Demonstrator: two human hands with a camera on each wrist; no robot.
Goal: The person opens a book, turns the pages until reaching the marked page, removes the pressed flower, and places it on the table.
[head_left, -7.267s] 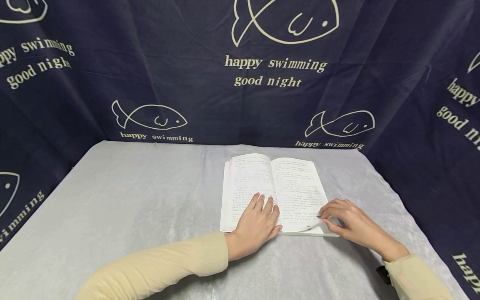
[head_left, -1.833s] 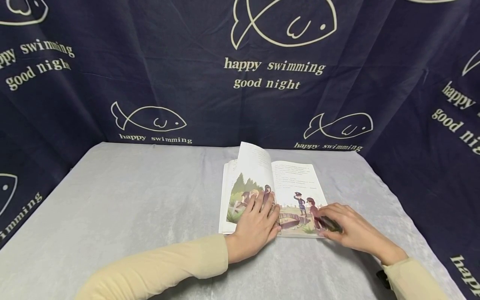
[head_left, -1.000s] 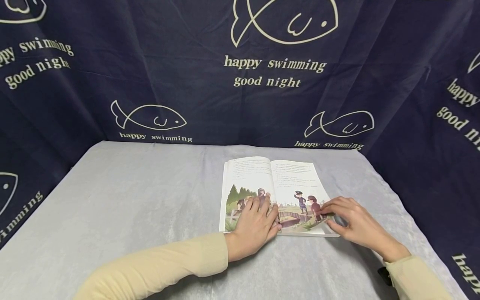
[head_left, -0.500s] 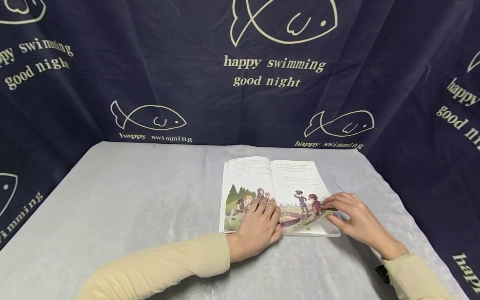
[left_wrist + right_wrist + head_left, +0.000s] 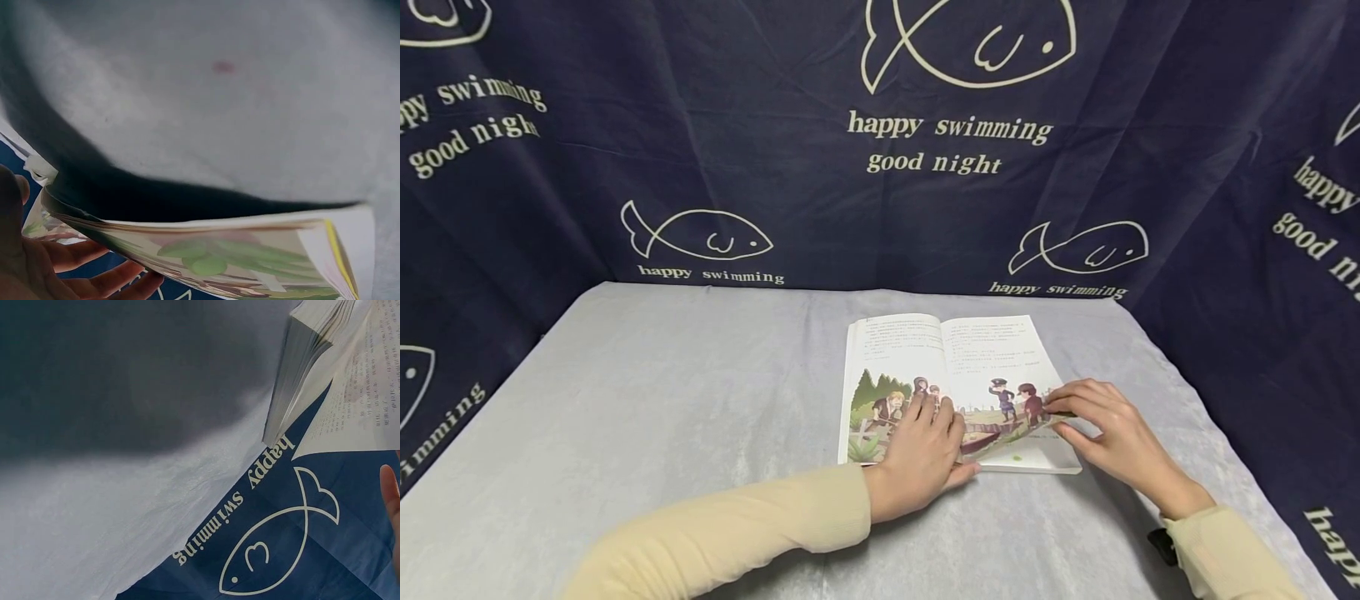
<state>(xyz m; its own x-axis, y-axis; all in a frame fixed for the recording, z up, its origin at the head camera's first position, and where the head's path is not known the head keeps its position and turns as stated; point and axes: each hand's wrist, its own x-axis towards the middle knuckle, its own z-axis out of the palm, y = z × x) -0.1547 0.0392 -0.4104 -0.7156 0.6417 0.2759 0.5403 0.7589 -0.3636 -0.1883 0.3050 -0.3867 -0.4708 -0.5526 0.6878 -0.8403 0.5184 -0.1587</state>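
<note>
An open book lies on the table, showing a spread with text above and a coloured drawing of several figures below. My left hand rests on the lower part of the left page beside the spine, thumb at the bottom edge. Between thumb and fingers, my right hand pinches the lower right corner of the right page, which is raised and curls over the printed page below. In the right wrist view the lifted page stands apart from the page block; only a fingertip shows there.
A pale grey cloth covers the table. Behind it and at both sides hangs a dark blue curtain with white fish drawings and lettering. A small black object is at the right sleeve's cuff.
A page of plain text has been turned to the left, bringing up the illustrated spread. Since then the right hand has raised the right page's lower corner; the left hand has shifted slightly right.
</note>
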